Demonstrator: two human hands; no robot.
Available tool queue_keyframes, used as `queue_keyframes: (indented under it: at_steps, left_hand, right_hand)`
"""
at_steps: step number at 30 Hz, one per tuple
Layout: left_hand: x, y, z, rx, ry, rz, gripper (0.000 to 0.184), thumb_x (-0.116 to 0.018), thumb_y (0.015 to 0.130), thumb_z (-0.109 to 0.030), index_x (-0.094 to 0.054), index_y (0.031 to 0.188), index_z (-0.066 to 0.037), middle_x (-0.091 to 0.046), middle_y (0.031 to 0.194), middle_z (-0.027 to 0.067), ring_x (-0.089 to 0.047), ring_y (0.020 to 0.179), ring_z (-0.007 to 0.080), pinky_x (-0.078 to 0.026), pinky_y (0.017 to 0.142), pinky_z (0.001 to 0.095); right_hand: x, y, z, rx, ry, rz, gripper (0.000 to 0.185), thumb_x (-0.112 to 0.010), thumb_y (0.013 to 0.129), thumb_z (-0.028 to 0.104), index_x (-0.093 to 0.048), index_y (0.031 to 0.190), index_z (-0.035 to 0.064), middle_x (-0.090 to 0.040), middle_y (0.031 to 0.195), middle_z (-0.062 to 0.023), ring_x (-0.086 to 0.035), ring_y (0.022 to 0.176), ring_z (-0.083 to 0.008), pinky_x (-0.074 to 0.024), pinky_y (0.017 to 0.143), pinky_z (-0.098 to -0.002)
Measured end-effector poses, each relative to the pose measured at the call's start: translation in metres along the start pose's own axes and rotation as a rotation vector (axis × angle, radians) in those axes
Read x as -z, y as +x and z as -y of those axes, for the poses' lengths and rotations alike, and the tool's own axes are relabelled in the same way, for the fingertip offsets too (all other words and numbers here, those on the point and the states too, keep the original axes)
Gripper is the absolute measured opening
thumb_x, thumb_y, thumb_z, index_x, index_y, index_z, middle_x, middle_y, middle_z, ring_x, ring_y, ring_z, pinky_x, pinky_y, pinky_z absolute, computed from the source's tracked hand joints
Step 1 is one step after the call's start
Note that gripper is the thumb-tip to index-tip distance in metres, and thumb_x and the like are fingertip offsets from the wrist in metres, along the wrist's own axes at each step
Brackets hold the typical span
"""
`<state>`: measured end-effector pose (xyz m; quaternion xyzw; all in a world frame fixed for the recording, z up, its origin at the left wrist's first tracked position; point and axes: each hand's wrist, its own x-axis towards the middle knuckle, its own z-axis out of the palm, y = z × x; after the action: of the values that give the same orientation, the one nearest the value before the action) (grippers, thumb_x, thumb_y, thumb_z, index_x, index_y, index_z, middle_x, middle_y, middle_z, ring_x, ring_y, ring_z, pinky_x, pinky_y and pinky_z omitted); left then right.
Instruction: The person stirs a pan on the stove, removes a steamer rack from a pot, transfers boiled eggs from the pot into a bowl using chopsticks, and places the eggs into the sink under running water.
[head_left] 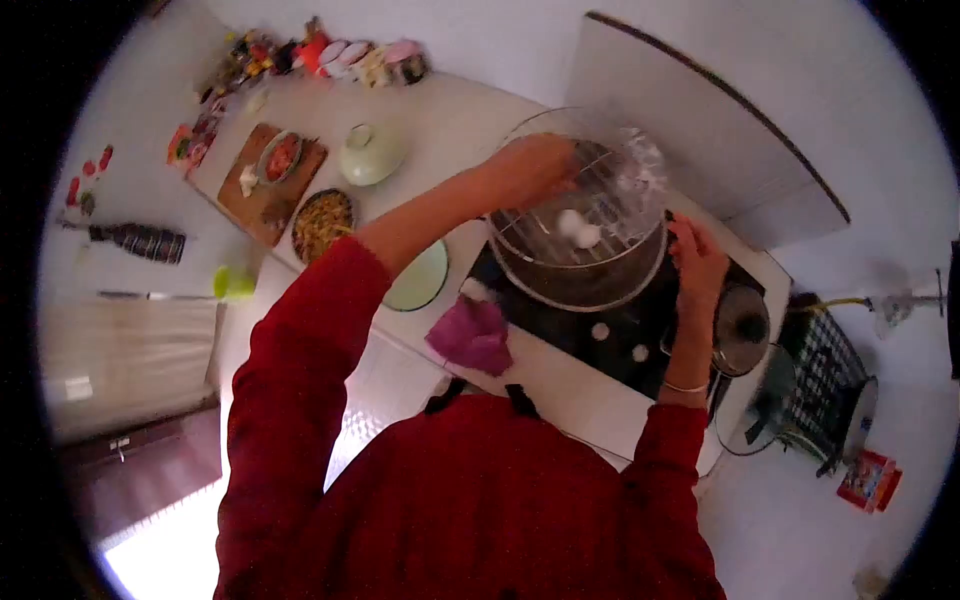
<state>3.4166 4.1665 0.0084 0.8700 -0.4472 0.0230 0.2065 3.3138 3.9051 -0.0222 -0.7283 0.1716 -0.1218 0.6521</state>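
A large metal pot (590, 285) stands on the black stove, and a round wire rack (610, 200) shows at its top. Two white, rounded pieces (578, 229) sit at the rack, with crumpled clear plastic (642, 170) along its right side. My left hand (540, 168) reaches over the rack from the left, fingers curled down and blurred; what they grip is hidden. At the pot's right side, my right hand (698, 255) has its fingers closed around a dark side handle.
Left of the stove (600, 335) are a purple cloth (470, 335), a pale green plate (420, 278), a bowl of chopped food (323, 222), an upturned green bowl (372, 155) and a cutting board (240, 205). A lidded pot (741, 330) stands at the right.
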Motion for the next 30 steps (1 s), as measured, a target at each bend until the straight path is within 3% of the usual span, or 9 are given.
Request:
queue_keyframes:
  at_steps: [5,10,15,17,19,21,24,27,30]
  left_hand:
    - [0.03,0.002,0.0,0.045,0.011,0.078,0.021,-0.06,0.079,-0.019,-0.057,0.081,0.001,-0.055,0.081,0.0183,-0.054,0.079,0.0373,-0.043,0.072,0.0466]
    - [0.051,0.006,0.009,-0.094,0.112,0.1,0.02,-0.062,0.077,-0.019,-0.059,0.077,0.001,-0.057,0.073,0.0157,-0.057,0.074,0.0349,-0.045,0.067,0.0437]
    - [0.08,0.001,0.006,-0.04,0.073,0.085,0.018,-0.064,0.076,-0.017,-0.061,0.078,0.0,-0.057,0.07,0.0147,-0.058,0.072,0.0337,-0.046,0.066,0.0431]
    - [0.088,-0.002,0.009,-0.031,0.075,0.111,0.017,-0.064,0.077,-0.017,-0.061,0.078,0.0,-0.058,0.072,0.0145,-0.058,0.073,0.0334,-0.046,0.067,0.0428]
    - [0.096,-0.004,0.014,-0.045,0.093,0.118,0.018,-0.063,0.077,-0.018,-0.061,0.078,0.0,-0.059,0.073,0.0143,-0.059,0.074,0.0332,-0.046,0.067,0.0425]
    - [0.102,-0.01,0.02,-0.198,0.129,0.004,0.018,-0.063,0.078,-0.018,-0.061,0.077,0.0,-0.059,0.072,0.0141,-0.059,0.073,0.0326,-0.046,0.066,0.0423]
    - [0.117,-0.018,0.028,-0.233,0.172,0.014,0.019,-0.063,0.078,-0.019,-0.061,0.075,0.0,-0.058,0.069,0.0141,-0.059,0.07,0.032,-0.046,0.064,0.0419]
    - [0.13,-0.025,0.03,-0.179,0.175,0.116,0.02,-0.063,0.078,-0.019,-0.061,0.073,0.0,-0.057,0.065,0.0149,-0.059,0.067,0.0318,-0.045,0.062,0.0417]
    - [0.137,-0.036,0.046,-0.211,0.151,0.101,0.021,-0.063,0.077,-0.019,-0.061,0.071,0.002,-0.057,0.062,0.016,-0.058,0.064,0.0322,-0.045,0.06,0.0416]
  right_hand:
    - [-0.013,-0.025,-0.012,-0.041,-0.108,0.149,0.019,-0.062,0.084,0.019,-0.067,0.096,0.0044,-0.065,0.082,-0.0019,-0.048,0.058,-0.0055,-0.037,0.053,-0.018]
    - [-0.053,-0.07,-0.011,-0.025,-0.182,0.509,0.019,-0.059,0.084,0.016,-0.065,0.095,0.0006,-0.065,0.078,-0.0046,-0.05,0.056,-0.0074,-0.0415,0.053,-0.0204]
    - [-0.122,-0.103,-0.05,0.227,-0.213,0.87,0.019,-0.057,0.085,0.015,-0.064,0.091,-0.0018,-0.065,0.075,-0.0067,-0.057,0.056,-0.0095,-0.0447,0.053,-0.0225]
    - [-0.163,-0.114,-0.058,0.181,-0.162,1.057,0.019,-0.057,0.086,0.015,-0.064,0.091,-0.0021,-0.065,0.075,-0.007,-0.059,0.058,-0.0102,-0.046,0.054,-0.0221]
    - [-0.215,-0.125,-0.09,0.072,-0.161,1.112,0.018,-0.057,0.086,0.016,-0.064,0.087,-0.001,-0.065,0.075,-0.0061,-0.06,0.059,-0.0109,-0.0461,0.052,-0.0217]
    - [-0.259,-0.137,-0.098,-0.251,0.057,1.115,0.021,-0.058,0.087,0.019,-0.063,0.089,-0.0021,-0.065,0.077,-0.0082,-0.063,0.066,-0.0146,-0.0506,0.058,-0.0243]
    - [-0.326,-0.165,-0.119,-0.626,0.51,0.982,0.03,-0.057,0.087,0.021,-0.058,0.102,-0.0053,-0.063,0.093,-0.0136,-0.063,0.084,-0.0233,-0.053,0.078,-0.035]
    - [-0.391,-0.184,-0.145,-0.724,0.637,0.989,0.048,-0.058,0.087,0.022,-0.043,0.122,-0.0071,-0.049,0.118,-0.0202,-0.054,0.106,-0.0303,-0.0479,0.09,-0.0388]
    - [-0.444,-0.196,-0.141,-0.931,0.732,0.754,0.058,-0.061,0.086,0.02,-0.03,0.129,-0.0045,-0.043,0.125,-0.0164,-0.053,0.106,-0.0258,-0.0477,0.09,-0.0367]
